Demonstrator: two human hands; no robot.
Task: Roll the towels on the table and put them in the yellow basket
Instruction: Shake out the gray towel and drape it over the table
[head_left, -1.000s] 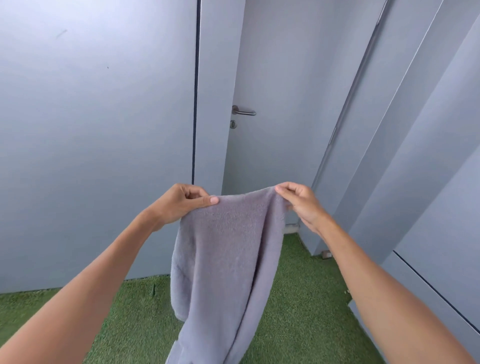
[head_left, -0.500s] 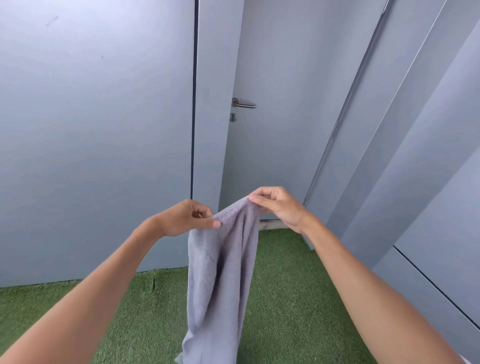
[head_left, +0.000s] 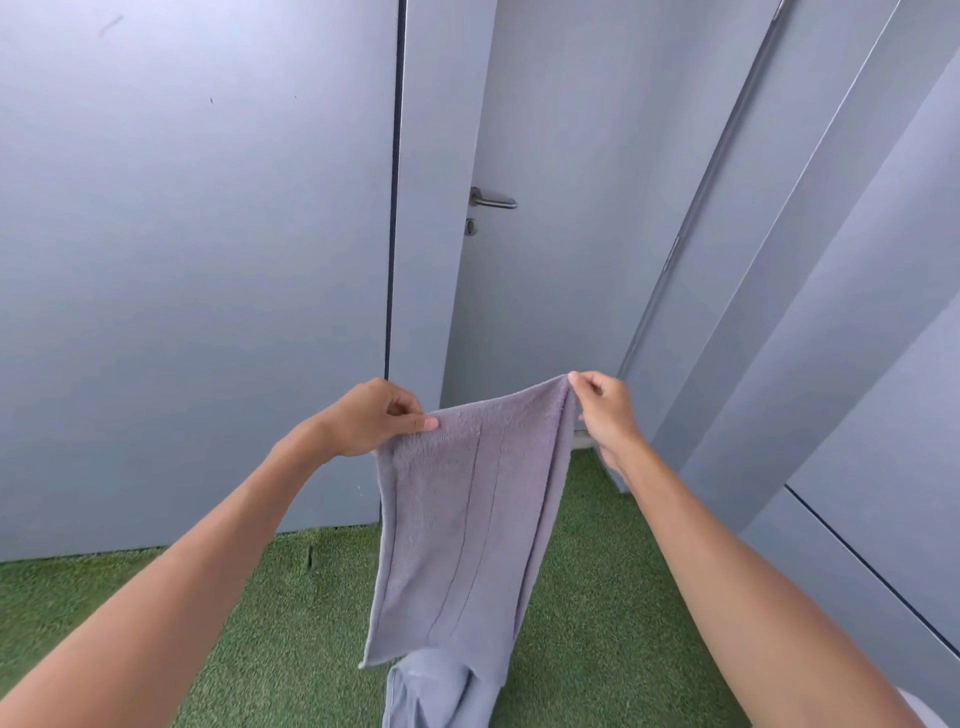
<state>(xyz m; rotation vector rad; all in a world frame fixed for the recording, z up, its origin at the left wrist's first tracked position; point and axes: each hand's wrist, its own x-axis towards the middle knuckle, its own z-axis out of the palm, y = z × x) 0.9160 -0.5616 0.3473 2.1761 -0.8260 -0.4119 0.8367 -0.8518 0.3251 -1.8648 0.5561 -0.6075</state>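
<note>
A grey-lilac towel (head_left: 462, 525) hangs in the air in front of me, folded over lengthwise, its lower end dropping out of the bottom of the view. My left hand (head_left: 371, 418) pinches the towel's upper left corner between thumb and fingers. My right hand (head_left: 602, 410) pinches the upper right corner, held a little higher than the left. The top edge is stretched between both hands. No table and no yellow basket are in view.
Grey wall panels fill the left and right. A grey door with a metal lever handle (head_left: 491, 200) stands straight ahead. Green artificial turf (head_left: 208, 623) covers the floor under the towel.
My hands have drawn apart again after coming close together, so the towel's top edge is spread wide. The towel now hangs folded over with a flat face toward me.
</note>
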